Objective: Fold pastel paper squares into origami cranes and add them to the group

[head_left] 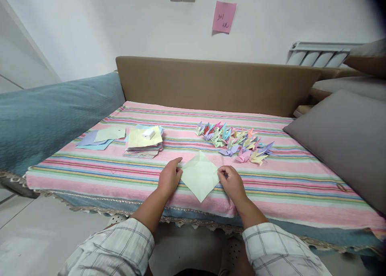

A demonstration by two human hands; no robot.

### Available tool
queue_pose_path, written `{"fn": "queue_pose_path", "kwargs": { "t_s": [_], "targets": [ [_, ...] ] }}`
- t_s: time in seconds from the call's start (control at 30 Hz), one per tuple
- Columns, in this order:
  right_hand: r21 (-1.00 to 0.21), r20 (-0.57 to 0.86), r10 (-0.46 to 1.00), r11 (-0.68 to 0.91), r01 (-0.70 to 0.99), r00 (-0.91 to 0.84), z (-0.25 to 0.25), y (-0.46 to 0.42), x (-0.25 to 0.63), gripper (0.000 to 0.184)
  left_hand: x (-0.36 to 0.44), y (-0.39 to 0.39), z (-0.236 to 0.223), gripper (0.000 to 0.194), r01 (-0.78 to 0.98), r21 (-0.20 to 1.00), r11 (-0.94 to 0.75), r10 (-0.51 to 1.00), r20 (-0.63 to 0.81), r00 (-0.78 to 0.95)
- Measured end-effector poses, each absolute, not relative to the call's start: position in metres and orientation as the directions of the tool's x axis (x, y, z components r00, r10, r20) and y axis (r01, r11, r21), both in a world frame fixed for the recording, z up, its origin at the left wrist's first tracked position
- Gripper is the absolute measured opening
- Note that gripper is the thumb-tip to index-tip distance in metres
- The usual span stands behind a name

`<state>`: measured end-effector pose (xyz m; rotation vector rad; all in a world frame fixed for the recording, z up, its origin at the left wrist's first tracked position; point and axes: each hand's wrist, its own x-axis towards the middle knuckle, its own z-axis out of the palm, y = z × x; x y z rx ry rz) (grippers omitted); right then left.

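Note:
A pale green square of origami paper [200,176] is turned as a diamond, one corner toward me, just above the striped cloth. Faint crease lines show on it. My left hand [170,174] pinches its left corner between thumb and fingers. At the opposite corner, my right hand [231,181] is closed on the paper's edge. Beyond the sheet, to the right, lies a cluster of folded paper cranes [230,141] in many colours. To the left stands a stack of coloured paper [141,143] with a small white box [148,133] on top.
Several loose sheets [101,138] lie left of the stack. The striped cloth [90,167] covers a sofa seat with a brown backrest [211,85]. A grey cushion [340,135] leans at the right, and a blue-covered armrest [60,115] bounds the left.

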<state>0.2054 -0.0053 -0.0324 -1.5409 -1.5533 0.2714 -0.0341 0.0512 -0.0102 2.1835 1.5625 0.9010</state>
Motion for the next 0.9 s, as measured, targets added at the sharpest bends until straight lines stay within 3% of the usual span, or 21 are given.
{"fn": "queue_pose_path", "kwargs": {
  "t_s": [0.13, 0.27, 0.4, 0.47, 0.6, 0.9],
  "targets": [
    [-0.639, 0.442, 0.886, 0.204, 0.741, 0.138, -0.036, -0.001, 0.205, 0.013, -0.034, 0.051, -0.011, 0.028, 0.757, 0.349, -0.552, 0.811, 0.436, 0.391],
    [-0.573, 0.46, 0.887, 0.254, 0.779, 0.049, -0.035, -0.003, 0.207, 0.019, -0.042, 0.043, -0.005, 0.02, 0.669, 0.286, -0.686, 0.726, 0.338, 0.599],
    [-0.535, 0.356, 0.93, 0.285, 0.796, -0.093, -0.028, -0.012, 0.211, 0.023, -0.054, 0.038, -0.002, 0.07, 0.625, 0.286, -0.726, 0.683, 0.202, 0.702],
    [-0.522, 0.278, 0.947, 0.288, 0.803, -0.159, -0.024, -0.016, 0.212, 0.035, -0.057, 0.038, -0.002, 0.076, 0.625, 0.28, -0.729, 0.679, 0.178, 0.712],
    [-0.483, 0.223, 0.954, 0.288, 0.827, -0.202, -0.023, -0.018, 0.211, 0.057, -0.055, 0.041, -0.003, 0.047, 0.624, 0.27, -0.733, 0.679, 0.237, 0.695],
    [-0.455, 0.363, 0.917, 0.329, 0.828, -0.166, -0.034, -0.013, 0.211, 0.035, -0.05, 0.051, -0.017, 0.028, 0.675, 0.265, -0.689, 0.716, 0.393, 0.577]
  ]
}}
